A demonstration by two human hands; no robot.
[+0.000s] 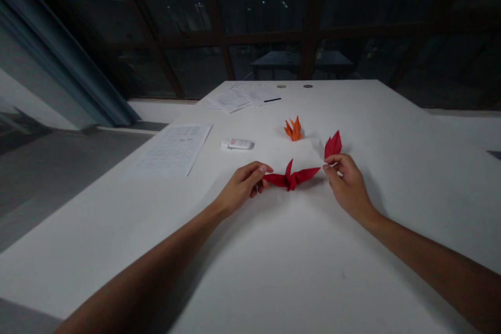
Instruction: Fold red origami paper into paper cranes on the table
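Note:
A red folded paper crane (290, 179) with its wings spread is between my hands, above the white table. My left hand (246, 183) pinches the tip of its left wing between thumb and fingers. At the other wing's tip, my right hand (346, 181) has its thumb and index finger close together; whether they grip the tip cannot be made out. Just behind my right hand stands another red folded paper piece (333, 144), partly covered by the fingers. An orange folded paper crane (294, 129) stands farther back, near the middle.
On the white table (274, 271), a white tube-like item (237, 144) lies left of the orange crane. A printed sheet (176, 148) is at the left. More papers (235, 98), a dark pen (272, 99) and two small round discs (308, 86) are at the back.

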